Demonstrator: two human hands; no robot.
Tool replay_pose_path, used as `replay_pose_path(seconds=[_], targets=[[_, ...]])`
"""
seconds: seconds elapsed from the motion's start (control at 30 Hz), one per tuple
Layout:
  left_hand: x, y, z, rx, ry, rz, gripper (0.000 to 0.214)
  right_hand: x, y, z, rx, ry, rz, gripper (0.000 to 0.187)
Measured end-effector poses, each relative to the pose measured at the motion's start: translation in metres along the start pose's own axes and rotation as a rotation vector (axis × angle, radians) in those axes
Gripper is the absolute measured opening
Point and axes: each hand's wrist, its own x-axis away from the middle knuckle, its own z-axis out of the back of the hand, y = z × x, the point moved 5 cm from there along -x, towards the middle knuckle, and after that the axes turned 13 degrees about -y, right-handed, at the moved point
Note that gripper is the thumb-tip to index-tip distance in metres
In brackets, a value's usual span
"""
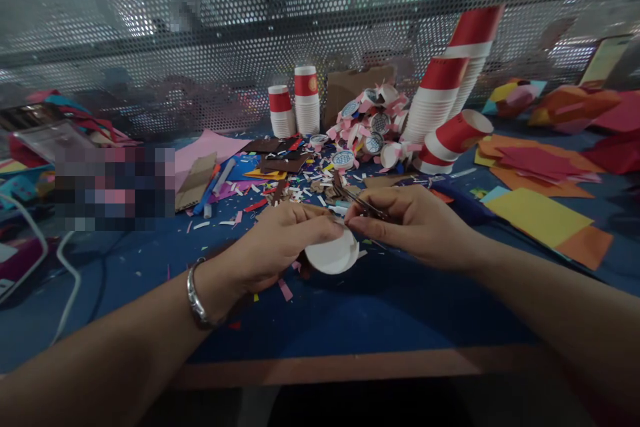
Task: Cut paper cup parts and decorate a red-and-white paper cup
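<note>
Over the front middle of the table, my left hand [295,237] grips a shallow white paper cup base [333,255] by its far rim, thumb on top. My right hand [417,223] is closed in a pinch right beside it. Between its fingers runs a slim dark tool [367,203] with a metallic glint, perhaps tweezers; its exact kind is partly hidden. The fingertips of both hands nearly meet at the cup base's upper edge. Just beyond them lie scattered paper scraps [300,190] in white, brown and red.
Behind is a heap of cup bases with pink paper pieces [373,123]. Stacks of red-and-white paper cups [433,103] stand right of it, smaller cup stacks [307,103] left. Coloured paper sheets [543,217] lie right; markers [215,183] and a white cable [70,273] left. Perforated metal panel [225,60] behind.
</note>
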Motion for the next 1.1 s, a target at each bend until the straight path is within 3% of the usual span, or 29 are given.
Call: replay_pose_path(seconds=[0.13,0.23,0.47,0.87,1.0,1.1], targets=[[0.000,-0.001,-0.003,-0.042,0.006,0.091,0.017,0.000,-0.003,-0.001,0.068,-0.008,0.045,0.019],[0.000,0.001,-0.007,-0.093,-0.001,0.086,0.019,-0.002,-0.003,-0.003,0.065,-0.006,0.039,0.012],[-0.001,-0.002,-0.009,-0.190,-0.043,0.062,0.021,-0.003,-0.006,-0.006,0.054,0.024,0.049,0.012],[-0.004,-0.012,-0.008,-0.054,-0.125,0.111,0.026,-0.004,-0.006,-0.010,-0.069,-0.015,0.020,0.008],[0.004,-0.007,-0.007,0.044,-0.192,0.115,0.040,-0.005,0.008,0.002,-0.041,0.049,-0.084,0.009],[0.008,-0.002,0.008,0.001,-0.083,0.096,0.043,-0.008,0.020,0.015,0.055,0.104,-0.183,0.019]])
